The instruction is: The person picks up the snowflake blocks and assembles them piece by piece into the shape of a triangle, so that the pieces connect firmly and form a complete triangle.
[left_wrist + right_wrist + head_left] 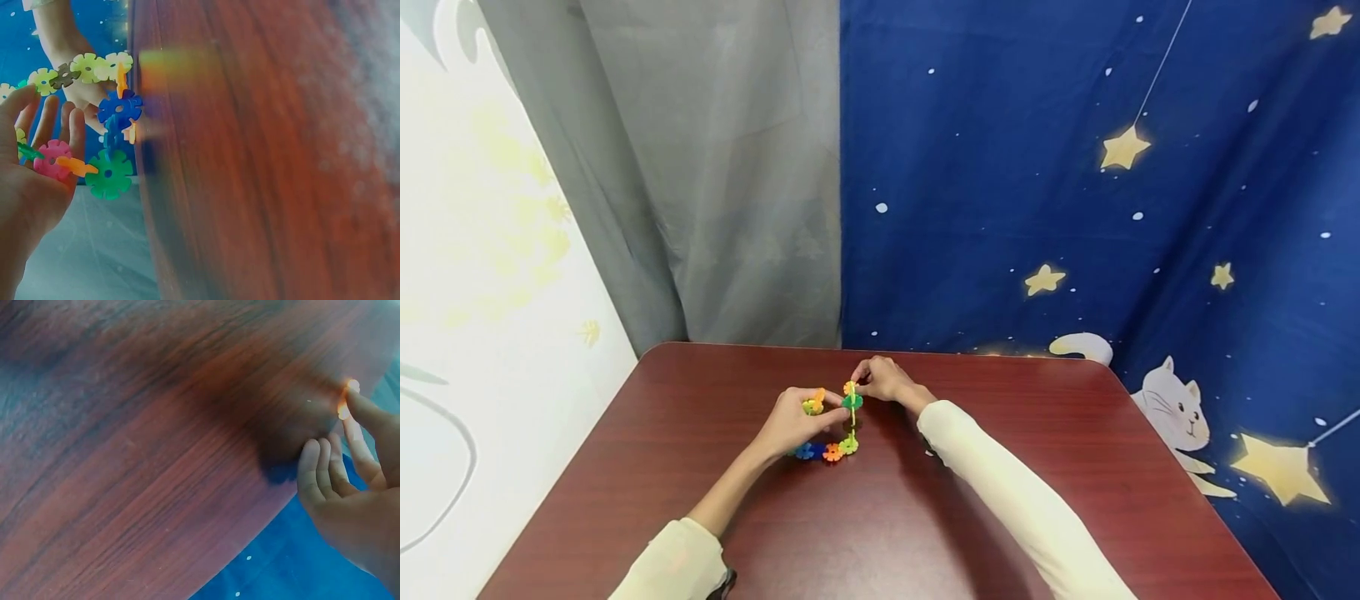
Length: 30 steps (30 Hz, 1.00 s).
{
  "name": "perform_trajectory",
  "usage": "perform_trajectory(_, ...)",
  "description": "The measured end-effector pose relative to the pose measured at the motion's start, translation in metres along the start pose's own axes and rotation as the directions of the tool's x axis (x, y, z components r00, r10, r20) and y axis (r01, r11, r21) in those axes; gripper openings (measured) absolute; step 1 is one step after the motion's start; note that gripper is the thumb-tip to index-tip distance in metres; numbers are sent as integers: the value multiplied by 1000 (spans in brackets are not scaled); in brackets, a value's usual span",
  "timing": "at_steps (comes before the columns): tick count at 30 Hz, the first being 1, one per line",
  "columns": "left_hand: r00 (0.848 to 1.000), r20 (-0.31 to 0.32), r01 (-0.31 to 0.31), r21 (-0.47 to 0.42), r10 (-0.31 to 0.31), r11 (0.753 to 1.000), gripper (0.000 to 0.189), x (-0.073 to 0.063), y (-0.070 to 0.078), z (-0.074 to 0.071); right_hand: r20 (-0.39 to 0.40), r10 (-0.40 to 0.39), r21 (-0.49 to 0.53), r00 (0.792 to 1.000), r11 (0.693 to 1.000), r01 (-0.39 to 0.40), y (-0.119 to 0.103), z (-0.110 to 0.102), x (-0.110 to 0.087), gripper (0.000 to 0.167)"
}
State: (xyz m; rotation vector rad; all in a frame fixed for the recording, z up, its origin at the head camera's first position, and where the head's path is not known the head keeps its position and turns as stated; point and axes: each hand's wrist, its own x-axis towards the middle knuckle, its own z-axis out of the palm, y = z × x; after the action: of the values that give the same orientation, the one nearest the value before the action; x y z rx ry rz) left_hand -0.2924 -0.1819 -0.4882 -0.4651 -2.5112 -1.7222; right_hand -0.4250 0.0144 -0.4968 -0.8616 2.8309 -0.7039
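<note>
A chain of flower-shaped plastic discs slotted together curves through both hands over the table, in blue, orange, yellow-green, green and pink. My left hand pinches the chain near a green disc between thumb and forefinger. In the left wrist view its other fingers stretch loosely behind the pink disc, inside the loop. At the chain's upper end my right hand pinches an orange disc between thumb and forefinger. Its remaining fingers are bent and hold nothing.
The dark red wooden table has a rounded far edge. Behind it hang a grey curtain and a blue curtain with stars. A white patterned surface stands along the left side.
</note>
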Motion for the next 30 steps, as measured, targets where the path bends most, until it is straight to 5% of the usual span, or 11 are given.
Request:
perform_trajectory(11,1000,-9,2,31,-2,1000,19,-1,1,0,-18,-158,252,987,955,158,-22,-39,-14,18)
perform_trajectory(22,1000,1,17,44,-17,999,18,1,-1,-1,-134,-329,210,935,912,352,-66,-91,-41,16)
perform_trajectory(30,1000,9,-26,49,26,998,17,5,-1,0,-50,-399,176,915,899,402,-89,-91,-55,15)
